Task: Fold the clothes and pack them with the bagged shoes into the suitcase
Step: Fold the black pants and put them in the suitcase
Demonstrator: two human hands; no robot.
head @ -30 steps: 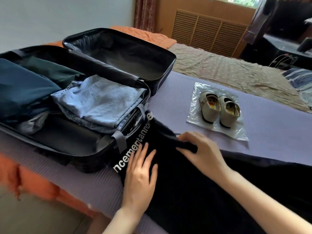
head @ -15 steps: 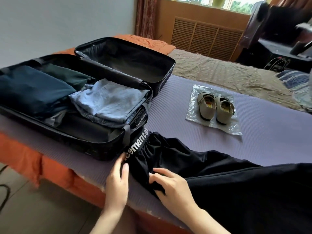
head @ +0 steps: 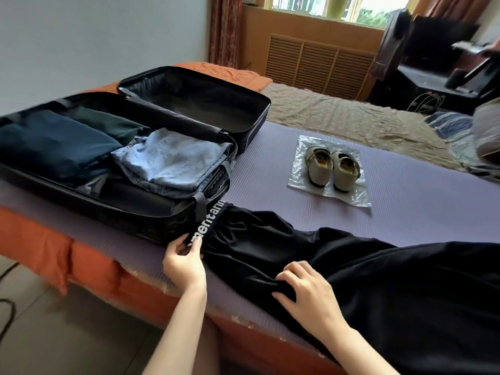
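a black garment (head: 351, 266) lies spread across a purple mat (head: 405, 209) on a bed, its lettered waistband (head: 209, 219) touching the near corner of an open suitcase (head: 146, 219). the left hand (head: 184, 266) pinches the waistband's near end between thumb and fingers. the right hand (head: 305, 296) curls its fingers into a bunched fold of the cloth. the fabric looks soft, light and limp, probably slippery, so it is best held at the firmer waistband and seams. folded denim (head: 173, 161) sits in the suitcase. pale shoes (head: 332, 169) rest with a clear bag (head: 354, 198), well apart from both hands.
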